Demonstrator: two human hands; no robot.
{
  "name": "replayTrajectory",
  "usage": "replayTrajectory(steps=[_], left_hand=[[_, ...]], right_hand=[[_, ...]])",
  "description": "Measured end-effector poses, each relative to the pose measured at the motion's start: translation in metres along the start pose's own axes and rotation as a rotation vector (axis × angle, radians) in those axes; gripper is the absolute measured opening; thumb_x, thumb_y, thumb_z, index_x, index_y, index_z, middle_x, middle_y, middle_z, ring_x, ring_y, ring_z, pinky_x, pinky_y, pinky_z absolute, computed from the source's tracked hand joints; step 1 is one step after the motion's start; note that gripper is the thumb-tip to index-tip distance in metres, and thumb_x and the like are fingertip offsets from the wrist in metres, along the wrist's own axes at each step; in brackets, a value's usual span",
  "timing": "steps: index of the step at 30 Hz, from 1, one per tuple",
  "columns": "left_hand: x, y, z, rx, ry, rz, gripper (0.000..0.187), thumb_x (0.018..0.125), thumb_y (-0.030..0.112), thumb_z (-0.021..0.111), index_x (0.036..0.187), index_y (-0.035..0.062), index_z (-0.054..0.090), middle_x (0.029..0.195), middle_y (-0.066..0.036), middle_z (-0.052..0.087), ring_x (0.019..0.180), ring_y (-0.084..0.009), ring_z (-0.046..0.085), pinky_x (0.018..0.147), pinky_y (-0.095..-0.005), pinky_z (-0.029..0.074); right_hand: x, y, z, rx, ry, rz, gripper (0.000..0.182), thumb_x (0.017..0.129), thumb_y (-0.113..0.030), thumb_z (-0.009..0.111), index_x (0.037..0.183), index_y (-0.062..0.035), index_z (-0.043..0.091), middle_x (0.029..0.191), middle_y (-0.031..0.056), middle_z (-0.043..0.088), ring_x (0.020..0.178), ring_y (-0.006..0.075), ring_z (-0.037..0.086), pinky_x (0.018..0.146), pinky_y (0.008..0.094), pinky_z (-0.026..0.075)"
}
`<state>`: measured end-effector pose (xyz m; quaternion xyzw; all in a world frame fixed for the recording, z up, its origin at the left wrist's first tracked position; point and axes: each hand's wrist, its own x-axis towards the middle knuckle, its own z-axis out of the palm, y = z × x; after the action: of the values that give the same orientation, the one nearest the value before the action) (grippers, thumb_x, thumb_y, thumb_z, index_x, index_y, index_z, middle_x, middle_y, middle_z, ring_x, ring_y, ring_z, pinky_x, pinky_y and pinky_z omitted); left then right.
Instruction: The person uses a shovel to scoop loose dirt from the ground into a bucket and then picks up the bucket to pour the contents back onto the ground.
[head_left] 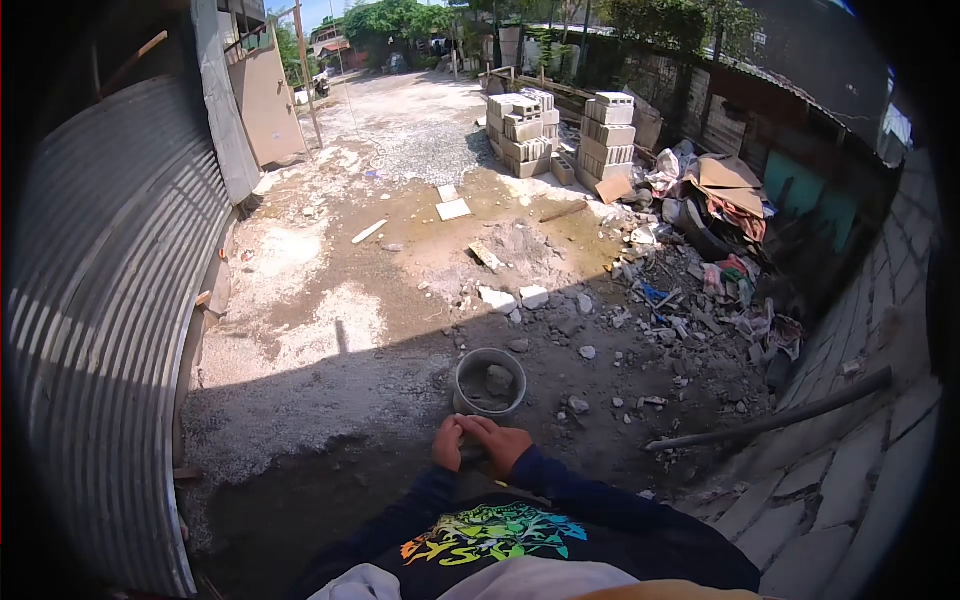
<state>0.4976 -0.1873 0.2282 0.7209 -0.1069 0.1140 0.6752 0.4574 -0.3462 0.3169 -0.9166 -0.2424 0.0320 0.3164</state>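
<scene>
My left hand (447, 443) and my right hand (497, 441) are brought together in front of my body, fingers closed and meeting at the tips. What they hold between them, if anything, I cannot make out. Just beyond my fingertips stands a round grey bucket (521, 388), its near rim close to my hands. Inside it lies a pale lump of stone (499, 379) along with grey material. Dark long sleeves (585, 487) cover both my arms.
Corrugated metal sheeting (120, 300) runs along the left; a block wall (850, 480) rises on the right. A long pole (770, 424) leans there. Rubble and rubbish (715, 300) lie right, before stacked hollow blocks (607, 135). Broken slabs (498, 299) dot the ground ahead.
</scene>
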Motion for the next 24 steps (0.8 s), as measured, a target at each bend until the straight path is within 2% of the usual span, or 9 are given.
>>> replayTrajectory(steps=[1,2,4,6,9,11,12,17,24], left_hand=[[0.000,-0.021,-0.013,-0.104,0.059,-0.172,0.029,0.095,0.025,0.045,0.091,0.0012,0.061,0.081,-0.008,0.061,0.070,-0.0188,0.059,0.066,-0.0326,0.048],[-0.003,-0.043,-0.033,-0.206,0.116,-0.346,0.030,0.095,0.028,0.048,0.090,0.0019,0.062,0.078,-0.007,0.060,0.066,-0.0167,0.057,0.063,-0.0310,0.047],[-0.015,-0.095,-0.101,-0.162,0.032,-0.698,0.033,0.092,0.036,0.058,0.086,0.0039,0.062,0.074,-0.007,0.059,0.062,-0.0136,0.055,0.058,-0.0295,0.045],[-0.060,-0.141,-0.176,0.196,-0.115,-0.660,0.036,0.087,0.041,0.065,0.081,0.0050,0.062,0.071,-0.006,0.059,0.061,-0.0123,0.055,0.055,-0.0315,0.046],[-0.152,-0.138,-0.272,0.548,-0.090,-0.706,0.034,0.079,0.036,0.071,0.086,0.0033,0.066,0.085,-0.011,0.068,0.081,-0.0266,0.065,0.078,-0.0388,0.050],[-0.233,-0.209,-0.350,0.802,-0.196,-0.750,0.040,0.077,0.044,0.070,0.076,0.0035,0.072,0.080,-0.017,0.069,0.076,-0.0266,0.068,0.072,-0.0397,0.052],[-0.258,-0.196,-0.367,0.873,-0.296,-1.032,0.037,0.079,0.039,0.070,0.083,0.0030,0.072,0.084,-0.015,0.071,0.075,-0.0241,0.068,0.073,-0.0386,0.052],[-0.310,-0.180,-0.384,0.733,-0.381,-1.259,0.036,0.079,0.038,0.071,0.084,0.0027,0.071,0.083,-0.015,0.070,0.076,-0.0238,0.067,0.073,-0.0389,0.052],[-0.313,-0.179,-0.352,0.527,-0.357,-1.051,0.036,0.079,0.037,0.071,0.086,0.0023,0.069,0.082,-0.014,0.069,0.077,-0.0233,0.066,0.074,-0.0392,0.051]], right_hand=[[0.004,0.000,0.012,-0.124,0.059,0.130,0.081,0.064,-0.015,0.076,0.138,-0.0139,0.045,0.128,0.0127,0.058,0.107,0.0321,0.062,0.087,0.0411,0.052],[0.010,-0.001,0.018,-0.137,0.277,0.089,0.050,0.066,-0.015,0.073,0.116,-0.0147,0.064,0.104,0.0065,0.068,0.093,0.0269,0.067,0.079,0.0389,0.054],[0.015,-0.008,0.013,-0.151,0.283,0.122,0.043,0.067,-0.016,0.073,0.109,-0.0152,0.066,0.099,0.0066,0.069,0.092,0.0273,0.067,0.079,0.0389,0.054],[0.021,-0.017,0.001,-0.201,0.218,0.219,0.030,0.069,-0.022,0.073,0.098,-0.0168,0.069,0.094,0.0061,0.068,0.089,0.0281,0.067,0.077,0.0398,0.054],[0.017,-0.020,-0.003,-0.251,0.191,0.245,0.028,0.069,-0.026,0.074,0.095,-0.0157,0.069,0.094,0.0066,0.068,0.090,0.0284,0.067,0.077,0.0401,0.053],[0.015,-0.013,-0.001,-0.265,0.191,0.278,0.028,0.070,-0.027,0.074,0.094,-0.0157,0.069,0.093,0.0075,0.068,0.089,0.0289,0.066,0.076,0.0404,0.053],[0.011,-0.015,-0.002,-0.253,0.203,0.312,0.027,0.070,-0.026,0.075,0.094,-0.0159,0.069,0.092,0.0076,0.068,0.089,0.0292,0.066,0.076,0.0405,0.053],[-0.012,-0.016,0.016,-0.276,0.343,0.461,0.026,0.069,-0.024,0.075,0.093,-0.0170,0.069,0.090,0.0065,0.068,0.087,0.0302,0.066,0.075,0.0406,0.053],[-0.014,0.000,0.016,-0.312,0.376,0.574,0.024,0.071,-0.025,0.074,0.093,-0.0179,0.070,0.089,0.0066,0.068,0.085,0.0307,0.066,0.073,0.0421,0.052]])
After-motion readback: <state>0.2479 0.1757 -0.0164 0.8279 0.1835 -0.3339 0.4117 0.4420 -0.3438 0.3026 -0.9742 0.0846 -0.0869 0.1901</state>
